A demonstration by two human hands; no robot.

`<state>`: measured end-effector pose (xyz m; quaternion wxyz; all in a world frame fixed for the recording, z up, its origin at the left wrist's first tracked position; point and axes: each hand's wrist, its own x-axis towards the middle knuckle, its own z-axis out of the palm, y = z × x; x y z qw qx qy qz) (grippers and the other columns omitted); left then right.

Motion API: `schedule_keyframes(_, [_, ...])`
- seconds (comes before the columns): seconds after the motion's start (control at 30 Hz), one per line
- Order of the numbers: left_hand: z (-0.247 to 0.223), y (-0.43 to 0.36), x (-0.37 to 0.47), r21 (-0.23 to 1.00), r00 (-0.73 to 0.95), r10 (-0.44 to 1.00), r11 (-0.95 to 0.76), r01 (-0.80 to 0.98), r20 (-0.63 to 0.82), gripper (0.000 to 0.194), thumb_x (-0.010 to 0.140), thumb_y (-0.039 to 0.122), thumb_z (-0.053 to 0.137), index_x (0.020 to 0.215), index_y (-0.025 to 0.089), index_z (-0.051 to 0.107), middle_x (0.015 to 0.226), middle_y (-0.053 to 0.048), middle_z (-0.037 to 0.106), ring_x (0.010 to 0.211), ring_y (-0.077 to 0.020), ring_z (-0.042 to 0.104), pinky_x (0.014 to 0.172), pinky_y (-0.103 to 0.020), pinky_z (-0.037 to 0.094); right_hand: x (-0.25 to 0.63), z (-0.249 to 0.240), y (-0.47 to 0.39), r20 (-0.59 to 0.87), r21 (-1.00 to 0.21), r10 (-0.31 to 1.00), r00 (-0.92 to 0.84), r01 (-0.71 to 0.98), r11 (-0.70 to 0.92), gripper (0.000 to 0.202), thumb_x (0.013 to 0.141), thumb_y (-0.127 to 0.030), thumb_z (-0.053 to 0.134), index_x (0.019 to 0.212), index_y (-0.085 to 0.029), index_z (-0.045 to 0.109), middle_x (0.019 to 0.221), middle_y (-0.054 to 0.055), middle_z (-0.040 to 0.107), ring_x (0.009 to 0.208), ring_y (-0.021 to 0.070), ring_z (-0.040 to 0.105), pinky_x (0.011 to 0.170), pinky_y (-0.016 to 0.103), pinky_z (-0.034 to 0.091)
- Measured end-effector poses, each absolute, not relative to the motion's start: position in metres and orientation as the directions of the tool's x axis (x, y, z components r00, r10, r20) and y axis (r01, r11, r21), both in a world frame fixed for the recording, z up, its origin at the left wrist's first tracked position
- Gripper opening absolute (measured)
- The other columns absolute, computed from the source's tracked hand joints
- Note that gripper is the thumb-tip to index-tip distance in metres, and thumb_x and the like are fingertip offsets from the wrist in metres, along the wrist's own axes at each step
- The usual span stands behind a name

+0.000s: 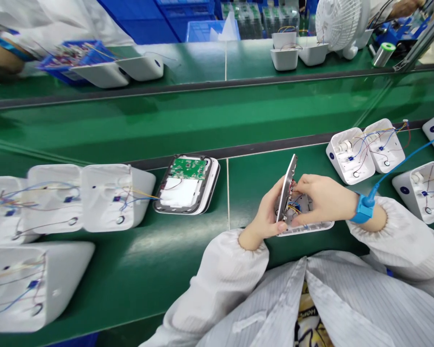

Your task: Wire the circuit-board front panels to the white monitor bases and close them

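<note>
My left hand (265, 212) is wrapped round a thin dark-edged panel (287, 188), which stands tilted nearly upright at the left side of a white housing (320, 225). Coloured wires show inside the housing. My right hand (314, 197) reaches over the housing from the right, its thumb and fingers bent close together near the wires and the panel's inner face. What its fingertips grip is too small and partly hidden. A blue wrist strap (364, 208) with a blue cord is on my right wrist.
Panels with a green circuit board (188, 167) lie left of my hands. White wired housings stand at the left (117, 197) and right (350, 156). Beyond the green channel (202, 115) are a blue parts bin (75, 58), a white fan (338, 21), and another person's arm (3, 55).
</note>
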<state>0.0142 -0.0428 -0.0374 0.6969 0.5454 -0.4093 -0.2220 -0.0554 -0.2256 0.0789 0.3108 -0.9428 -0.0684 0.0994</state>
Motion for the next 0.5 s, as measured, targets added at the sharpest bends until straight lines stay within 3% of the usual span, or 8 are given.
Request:
schedule_keyframes(0.07, [-0.037,-0.045,0.015,0.917,0.544,-0.742,0.362,-0.168,0.392,0.099,0.073,0.076,0.066,0.154,0.028,0.036,0.148,-0.013,0.052,0.134,-0.0382,0.053,0.116,-0.056,0.038,-0.054,0.078,-0.223,-0.196,-0.636,0.159,0.968,-0.002,-0.772,0.015,0.081,-0.032,0.075,0.083,-0.017,0.074,0.081,0.003,0.06,0.076,0.017,0.058,0.071,0.03,0.044])
schedule_keyframes(0.13, [-0.035,-0.046,0.016,0.907,0.523,-0.743,0.382,-0.18,0.417,0.099,0.074,0.073,0.067,0.155,0.026,0.034,0.152,-0.015,0.049,0.136,-0.0387,0.051,0.118,-0.056,0.036,-0.052,0.074,-0.226,-0.225,-0.719,0.151,0.962,-0.059,-0.692,0.008,0.083,-0.02,0.068,0.08,-0.018,0.076,0.081,0.002,0.061,0.073,0.014,0.057,0.069,0.028,0.044])
schedule_keyframes(0.3, [-0.033,-0.046,0.017,0.909,0.509,-0.755,0.372,-0.185,0.413,0.103,0.072,0.074,0.069,0.155,0.024,0.036,0.15,-0.017,0.051,0.137,-0.0395,0.05,0.118,-0.057,0.035,-0.051,0.065,-0.237,-0.31,-0.863,0.207,0.928,-0.184,-0.47,0.012,0.084,-0.023,0.066,0.082,-0.018,0.077,0.079,0.001,0.068,0.07,0.0134,0.059,0.065,0.026,0.045])
schedule_keyframes(0.43, [-0.033,-0.046,0.017,0.909,0.512,-0.752,0.372,-0.189,0.414,0.103,0.072,0.075,0.069,0.154,0.024,0.037,0.153,-0.017,0.048,0.139,-0.0396,0.048,0.119,-0.056,0.033,-0.054,0.064,-0.231,-0.275,-0.768,0.127,0.953,-0.138,-0.626,0.011,0.081,-0.016,0.069,0.071,-0.018,0.073,0.063,-0.003,0.064,0.058,0.0103,0.053,0.059,0.025,0.038])
schedule_keyframes(0.5, [-0.033,-0.046,0.017,0.907,0.51,-0.752,0.381,-0.181,0.417,0.103,0.072,0.075,0.069,0.155,0.023,0.036,0.153,-0.017,0.048,0.138,-0.039,0.049,0.119,-0.056,0.033,-0.055,0.062,-0.228,-0.214,-0.701,0.16,0.964,-0.038,-0.712,0.017,0.082,-0.017,0.071,0.065,-0.017,0.07,0.059,-0.004,0.061,0.055,0.0092,0.049,0.057,0.024,0.035])
